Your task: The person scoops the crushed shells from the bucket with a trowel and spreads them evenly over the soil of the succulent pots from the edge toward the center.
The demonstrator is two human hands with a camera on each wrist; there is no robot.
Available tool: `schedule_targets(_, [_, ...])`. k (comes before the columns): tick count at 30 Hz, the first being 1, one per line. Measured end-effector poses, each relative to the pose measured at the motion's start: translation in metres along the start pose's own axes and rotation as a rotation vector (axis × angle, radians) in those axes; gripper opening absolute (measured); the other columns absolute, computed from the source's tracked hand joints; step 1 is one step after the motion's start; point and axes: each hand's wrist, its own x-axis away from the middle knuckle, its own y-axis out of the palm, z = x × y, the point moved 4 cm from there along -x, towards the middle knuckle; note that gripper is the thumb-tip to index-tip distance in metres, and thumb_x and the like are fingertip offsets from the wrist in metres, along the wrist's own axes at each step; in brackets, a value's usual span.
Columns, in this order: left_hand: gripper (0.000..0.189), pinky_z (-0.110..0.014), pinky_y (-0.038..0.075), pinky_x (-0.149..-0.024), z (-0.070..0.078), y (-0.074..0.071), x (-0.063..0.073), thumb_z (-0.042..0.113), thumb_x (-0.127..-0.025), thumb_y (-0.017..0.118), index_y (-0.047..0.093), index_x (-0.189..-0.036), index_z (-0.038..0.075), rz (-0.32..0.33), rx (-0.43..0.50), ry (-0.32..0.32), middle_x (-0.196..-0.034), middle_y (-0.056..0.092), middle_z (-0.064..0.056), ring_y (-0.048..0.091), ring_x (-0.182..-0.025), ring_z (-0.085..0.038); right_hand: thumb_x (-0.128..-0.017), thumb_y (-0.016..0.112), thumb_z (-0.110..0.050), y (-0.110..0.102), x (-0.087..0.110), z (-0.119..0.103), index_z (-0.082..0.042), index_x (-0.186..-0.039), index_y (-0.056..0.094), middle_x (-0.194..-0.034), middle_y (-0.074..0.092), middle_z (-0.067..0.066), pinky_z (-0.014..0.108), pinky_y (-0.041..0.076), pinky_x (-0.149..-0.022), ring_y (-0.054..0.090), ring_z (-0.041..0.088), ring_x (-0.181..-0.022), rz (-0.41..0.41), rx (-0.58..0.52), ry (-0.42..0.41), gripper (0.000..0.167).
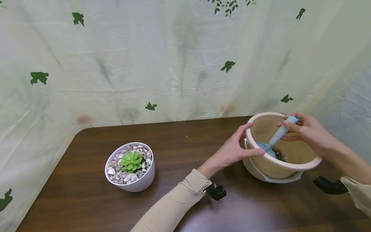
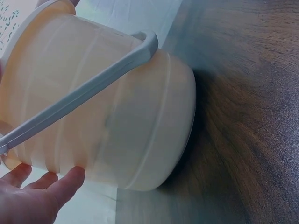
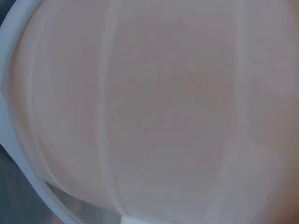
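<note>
A cream plastic bucket (image 1: pixel 269 166) with a pale handle stands at the right of the table in the head view. My left hand (image 1: pixel 232 149) holds its left side, thumb at the near rim and index finger farther back. In the left wrist view, fingertips (image 2: pixel 70 184) press the bucket wall (image 2: pixel 93 107). Over the bucket's mouth, my right hand (image 1: pixel 311 132) grips the handle of a small light-blue trowel (image 1: pixel 279 133). The trowel slants down to the left, its blade inside beside some small pebbles (image 1: pixel 279 154). The bucket wall (image 3: pixel 168 112) fills the right wrist view, hiding that hand.
On the left of the brown wooden table (image 1: pixel 179 167) stands a white pot (image 1: pixel 134 187) holding shells, stones and a green succulent (image 1: pixel 131 162). A pale curtain with leaf prints (image 1: pixel 130 58) hangs along the table's far edge.
</note>
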Motion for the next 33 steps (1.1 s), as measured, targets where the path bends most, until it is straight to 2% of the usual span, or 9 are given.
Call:
schedule_targets(3, [0.088,-0.027,0.040,-0.098,0.000,0.001,0.000,0.021,-0.079,0.084,0.034,-0.151,0.031,-0.004,-0.003,0.002,-0.142,0.048,-0.002,0.047,-0.122,-0.005,-0.102,0.051,-0.007,-0.004,0.005,0.000,0.014,-0.117,0.037,-0.099,0.070,0.000,0.038,0.057,-0.069,0.069,0.014,-0.085,0.017,-0.137,-0.014,0.030])
schedule_targets(7, [0.087,-0.025,0.039,-0.096,0.000,0.002,0.000,0.022,-0.079,0.084,0.035,-0.151,0.032,0.003,-0.005,0.010,-0.142,0.048,0.000,0.046,-0.122,-0.004,-0.100,0.053,-0.005,-0.011,0.014,-0.001,0.008,-0.114,0.046,-0.099,0.070,0.004,0.039,0.057,-0.068,0.070,0.016,-0.086,0.071,-0.256,-0.043,0.020])
schedule_targets(10, [0.087,-0.025,0.040,-0.097,0.000,0.001,0.000,0.023,-0.078,0.084,0.036,-0.150,0.032,0.011,0.000,0.010,-0.139,0.051,0.001,0.047,-0.120,-0.003,-0.101,0.051,-0.002,-0.017,0.021,-0.001,0.004,-0.110,0.052,-0.101,0.070,0.007,0.038,0.057,-0.068,0.070,0.017,-0.089,0.094,-0.338,-0.073,0.011])
schedule_targets(13, [0.087,-0.027,0.041,-0.098,0.000,0.001,0.001,0.024,-0.078,0.084,0.036,-0.150,0.033,0.019,0.004,0.008,-0.135,0.053,0.001,0.049,-0.117,-0.003,-0.101,0.048,0.002,-0.023,0.026,0.000,0.005,-0.108,0.054,-0.101,0.070,0.012,0.039,0.056,-0.069,0.071,0.021,-0.091,0.091,-0.456,-0.098,0.010])
schedule_targets(18, [0.088,-0.032,0.041,-0.100,-0.001,0.000,0.002,0.023,-0.078,0.084,0.035,-0.151,0.032,0.021,0.002,0.018,-0.136,0.053,-0.002,0.049,-0.117,-0.005,-0.101,0.047,0.002,-0.034,0.034,0.004,0.002,-0.109,0.052,-0.100,0.070,0.012,0.036,0.057,-0.069,0.071,0.022,-0.088,0.149,-0.522,-0.126,0.010])
schedule_targets(22, [0.089,-0.028,0.040,-0.098,-0.001,-0.001,0.003,0.023,-0.078,0.084,0.035,-0.151,0.034,0.028,0.008,0.015,-0.136,0.054,-0.001,0.050,-0.117,-0.007,-0.101,0.047,0.002,-0.045,0.041,0.009,0.000,-0.111,0.049,-0.098,0.070,0.011,0.035,0.057,-0.069,0.071,0.021,-0.088,0.187,-0.565,-0.134,0.010])
schedule_targets(27, [0.089,-0.024,0.040,-0.096,-0.002,-0.001,0.004,0.020,-0.079,0.084,0.035,-0.151,0.034,0.038,0.033,0.020,-0.137,0.053,-0.001,0.050,-0.117,-0.004,-0.101,0.048,-0.004,-0.055,0.046,0.019,0.000,-0.108,0.050,-0.103,0.065,0.006,0.037,0.057,-0.070,0.070,0.019,-0.091,0.208,-0.650,-0.087,0.008])
schedule_targets(33, [0.087,-0.024,0.043,-0.094,-0.004,0.001,0.005,0.017,-0.081,0.082,0.034,-0.152,0.032,0.063,0.070,0.039,-0.142,0.049,-0.002,0.048,-0.118,-0.003,-0.101,0.050,-0.009,-0.060,0.049,0.028,-0.001,-0.105,0.054,-0.102,0.063,0.007,0.038,0.057,-0.070,0.071,0.020,-0.088,0.241,-0.740,-0.030,0.009])
